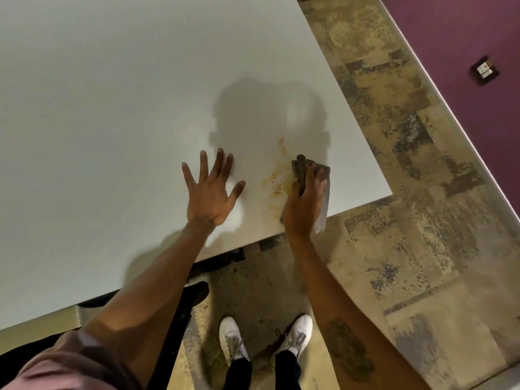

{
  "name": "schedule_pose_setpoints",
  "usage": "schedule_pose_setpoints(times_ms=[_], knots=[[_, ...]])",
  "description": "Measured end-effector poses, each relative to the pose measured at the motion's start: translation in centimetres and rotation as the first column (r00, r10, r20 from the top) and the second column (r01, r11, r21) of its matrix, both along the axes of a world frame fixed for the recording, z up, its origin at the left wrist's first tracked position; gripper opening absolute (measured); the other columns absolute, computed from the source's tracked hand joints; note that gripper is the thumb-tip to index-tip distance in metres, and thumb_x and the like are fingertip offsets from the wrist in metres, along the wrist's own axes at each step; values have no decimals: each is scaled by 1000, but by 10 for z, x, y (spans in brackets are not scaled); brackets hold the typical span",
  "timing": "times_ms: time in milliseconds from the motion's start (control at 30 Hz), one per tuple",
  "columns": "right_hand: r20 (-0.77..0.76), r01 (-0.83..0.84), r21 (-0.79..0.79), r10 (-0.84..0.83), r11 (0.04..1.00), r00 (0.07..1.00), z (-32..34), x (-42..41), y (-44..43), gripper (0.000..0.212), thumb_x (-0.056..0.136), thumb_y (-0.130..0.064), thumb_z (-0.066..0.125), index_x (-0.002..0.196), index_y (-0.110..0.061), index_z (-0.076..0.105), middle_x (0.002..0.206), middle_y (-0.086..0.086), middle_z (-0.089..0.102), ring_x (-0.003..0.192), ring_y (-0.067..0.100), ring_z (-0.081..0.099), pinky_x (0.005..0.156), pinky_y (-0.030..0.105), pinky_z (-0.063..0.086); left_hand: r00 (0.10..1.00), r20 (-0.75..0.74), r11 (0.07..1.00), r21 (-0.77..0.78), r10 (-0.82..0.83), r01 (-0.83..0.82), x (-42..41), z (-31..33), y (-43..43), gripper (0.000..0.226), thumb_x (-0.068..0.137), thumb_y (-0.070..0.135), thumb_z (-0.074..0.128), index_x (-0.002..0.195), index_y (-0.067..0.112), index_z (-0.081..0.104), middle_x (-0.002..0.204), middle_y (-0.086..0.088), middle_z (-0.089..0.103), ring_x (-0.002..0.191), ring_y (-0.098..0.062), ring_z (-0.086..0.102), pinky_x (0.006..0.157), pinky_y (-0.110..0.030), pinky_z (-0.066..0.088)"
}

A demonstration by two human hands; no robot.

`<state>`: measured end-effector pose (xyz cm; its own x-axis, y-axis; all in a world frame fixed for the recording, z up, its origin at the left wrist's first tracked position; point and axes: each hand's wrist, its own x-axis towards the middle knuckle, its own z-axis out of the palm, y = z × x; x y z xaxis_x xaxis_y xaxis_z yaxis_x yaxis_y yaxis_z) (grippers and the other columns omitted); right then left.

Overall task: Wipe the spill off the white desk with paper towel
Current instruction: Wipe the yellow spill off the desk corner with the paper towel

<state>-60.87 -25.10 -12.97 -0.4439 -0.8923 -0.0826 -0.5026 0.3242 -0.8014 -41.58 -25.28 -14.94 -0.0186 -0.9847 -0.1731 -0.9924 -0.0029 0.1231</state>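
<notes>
Pressing a soiled towel (308, 175) flat on the bench (112, 94) near its front corner, the right hand (302, 204) wraps its fingers over it while the left hand (209, 192) braces empty, fingers spread wide, with orange spill (277, 175) streaks between them left to wipe.

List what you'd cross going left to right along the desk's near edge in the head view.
Left hand spread flat on the white desk → orange-brown spill → right hand pressing the stained paper towel.
</notes>
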Motion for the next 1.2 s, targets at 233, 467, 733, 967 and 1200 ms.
schedule_pose_setpoints(times_ms=[233,467,733,967,1200], knots=[[-52,137,-41,-139,990,989,-5,22,-33,46,101,-14,52,145,-10,45,156,13,39,150,31,25,122,35,18,998,-48,1000,-9,28,-29,1,-5,-6,81,97,72,-4,165,30,2,174,4,-6,160,-29,-11,123,-69,-3],[-32,-20,-47,19,999,999,-6,30,-114,46,103,-19,46,148,-10,40,158,15,34,151,32,21,121,43,27,999,-30,991,-127,-40,36,6,-16,-6,73,106,65,25,165,22,19,173,-2,10,160,-34,6,122,-70,8],[-30,-290,-113,288,950,957,3,22,-193,40,97,-17,55,136,-5,55,137,17,53,128,31,49,108,40,40,996,-80,960,-281,-39,15,6,-15,-7,67,104,57,45,158,17,41,167,-5,32,157,-36,23,121,-70,16],[9,-516,-93,519,851,855,15,17,-239,31,93,-19,55,123,-11,60,120,15,60,112,25,57,100,42,44,997,-64,964,-265,-45,26,6,-15,-7,66,105,56,43,158,16,40,167,-7,32,157,-37,23,121,-70,16],[-103,-682,-29,677,730,729,17,10,-237,37,94,-17,52,130,-20,57,127,7,58,118,18,54,96,22,40,999,-54,997,-73,1,-5,5,-13,-8,71,105,62,18,166,25,9,174,4,1,161,-28,-5,126,-65,0]])
